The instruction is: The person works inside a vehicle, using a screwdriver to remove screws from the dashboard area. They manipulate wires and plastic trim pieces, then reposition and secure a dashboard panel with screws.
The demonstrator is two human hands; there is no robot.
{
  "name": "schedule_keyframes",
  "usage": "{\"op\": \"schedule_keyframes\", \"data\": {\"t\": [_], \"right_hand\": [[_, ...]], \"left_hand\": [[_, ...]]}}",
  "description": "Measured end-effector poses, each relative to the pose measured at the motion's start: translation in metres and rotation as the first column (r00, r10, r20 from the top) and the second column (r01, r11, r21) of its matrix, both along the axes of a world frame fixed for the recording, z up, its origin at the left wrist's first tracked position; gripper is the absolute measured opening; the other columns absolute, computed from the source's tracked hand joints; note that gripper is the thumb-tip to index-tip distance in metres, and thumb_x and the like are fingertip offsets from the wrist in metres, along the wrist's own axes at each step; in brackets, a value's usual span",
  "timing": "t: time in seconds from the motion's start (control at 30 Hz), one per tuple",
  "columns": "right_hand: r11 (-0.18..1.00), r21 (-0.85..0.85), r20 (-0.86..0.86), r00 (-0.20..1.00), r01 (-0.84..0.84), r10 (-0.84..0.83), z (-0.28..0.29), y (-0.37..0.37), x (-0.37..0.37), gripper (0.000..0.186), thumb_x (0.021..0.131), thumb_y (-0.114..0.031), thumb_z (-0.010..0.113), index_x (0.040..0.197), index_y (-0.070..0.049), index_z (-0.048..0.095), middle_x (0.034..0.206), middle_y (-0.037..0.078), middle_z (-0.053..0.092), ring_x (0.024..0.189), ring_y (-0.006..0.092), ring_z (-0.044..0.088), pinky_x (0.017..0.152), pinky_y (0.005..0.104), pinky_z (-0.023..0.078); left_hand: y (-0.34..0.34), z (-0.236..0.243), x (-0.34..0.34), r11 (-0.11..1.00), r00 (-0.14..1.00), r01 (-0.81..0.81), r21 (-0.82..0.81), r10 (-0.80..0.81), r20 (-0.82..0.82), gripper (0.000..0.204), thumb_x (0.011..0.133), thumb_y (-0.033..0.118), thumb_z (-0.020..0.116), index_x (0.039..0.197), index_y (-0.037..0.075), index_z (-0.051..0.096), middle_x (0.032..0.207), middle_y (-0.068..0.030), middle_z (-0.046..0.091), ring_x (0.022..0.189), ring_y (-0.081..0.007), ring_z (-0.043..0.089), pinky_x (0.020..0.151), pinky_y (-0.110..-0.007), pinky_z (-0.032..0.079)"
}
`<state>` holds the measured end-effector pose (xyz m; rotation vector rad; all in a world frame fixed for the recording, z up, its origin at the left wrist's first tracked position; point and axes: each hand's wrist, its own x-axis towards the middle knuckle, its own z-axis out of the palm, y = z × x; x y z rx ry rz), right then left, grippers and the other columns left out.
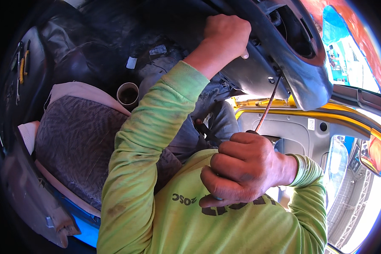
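My right hand [243, 169] is closed around the handle of a screwdriver [266, 108], most of the handle hidden in the fist. Its long reddish shaft slants up to the lower edge of a dark dashboard panel [302, 70], with the tip at a recess there. Farther up, my left hand [227, 34] is curled into a fist against the underside of the dashboard. Its thumb tip shows, but the other fingertips are hidden, along with whatever they hold. A grey lower panel [258, 76] with a round hole sits between the two hands.
A patterned seat [78, 139] lies to the left, with a cup [128, 94] holding dark contents beside it. Hand tools with yellow grips [22, 67] rest at the far left. A yellow-framed door [296, 122] and a side mirror [373, 154] are on the right.
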<state>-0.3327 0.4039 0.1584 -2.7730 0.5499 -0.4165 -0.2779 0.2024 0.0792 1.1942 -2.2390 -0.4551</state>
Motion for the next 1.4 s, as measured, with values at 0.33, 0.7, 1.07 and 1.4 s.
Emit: {"op": "schedule_keyframes", "data": {"t": [0.33, 0.7, 1.07, 1.4], "right_hand": [[1.000, -0.030, 0.006, 1.000, -0.003, 0.003, -0.002, 0.000, 0.001, 0.045, 0.082, -0.047, 0.082, 0.091, -0.007, 0.062, 0.068, -0.002, 0.044, 0.052, 0.0133, 0.046, 0.044, 0.0291, 0.033], [1.000, -0.016, -0.108, 0.994, 0.002, -0.004, 0.010, -0.002, 0.009, 0.037, 0.077, -0.042, 0.081, 0.082, -0.012, 0.061, 0.069, -0.001, 0.046, 0.056, 0.0146, 0.050, 0.049, 0.0301, 0.037], [1.000, 0.006, -0.121, 0.993, 0.003, -0.002, 0.010, 0.001, 0.004, 0.040, 0.079, -0.043, 0.081, 0.085, -0.008, 0.061, 0.074, 0.001, 0.049, 0.061, 0.0168, 0.053, 0.051, 0.0328, 0.041], [1.000, 0.005, -0.118, 0.993, 0.010, -0.009, 0.013, -0.002, 0.008, 0.041, 0.080, -0.043, 0.081, 0.085, -0.009, 0.060, 0.074, 0.001, 0.048, 0.062, 0.0166, 0.054, 0.052, 0.0325, 0.042]], "left_hand": [[-0.004, -0.003, 0.004, 0.999, 1.000, 0.002, -0.032, -0.002, 0.009, 0.047, 0.060, 0.045, 0.093, 0.089, 0.010, 0.080, 0.093, -0.0141, 0.077, 0.089, -0.0334, 0.076, 0.078, -0.042, 0.060], [-0.002, 0.006, 0.011, 1.000, 0.999, 0.015, -0.018, -0.014, 0.036, 0.041, 0.065, 0.044, 0.092, 0.089, 0.012, 0.080, 0.093, -0.0095, 0.077, 0.088, -0.0302, 0.077, 0.077, -0.041, 0.059], [-0.045, 0.015, 0.070, 0.997, 0.989, -0.063, -0.036, 0.067, 0.135, 0.048, 0.061, 0.037, 0.093, 0.099, 0.011, 0.080, 0.097, -0.0142, 0.077, 0.099, -0.0334, 0.074, 0.088, -0.045, 0.058], [-0.086, -0.002, 0.086, 0.990, 0.997, -0.074, -0.124, 0.076, 0.011, 0.065, 0.062, 0.037, 0.093, 0.116, 0.005, 0.076, 0.114, -0.0158, 0.075, 0.111, -0.0336, 0.070, 0.098, -0.043, 0.055]]}}
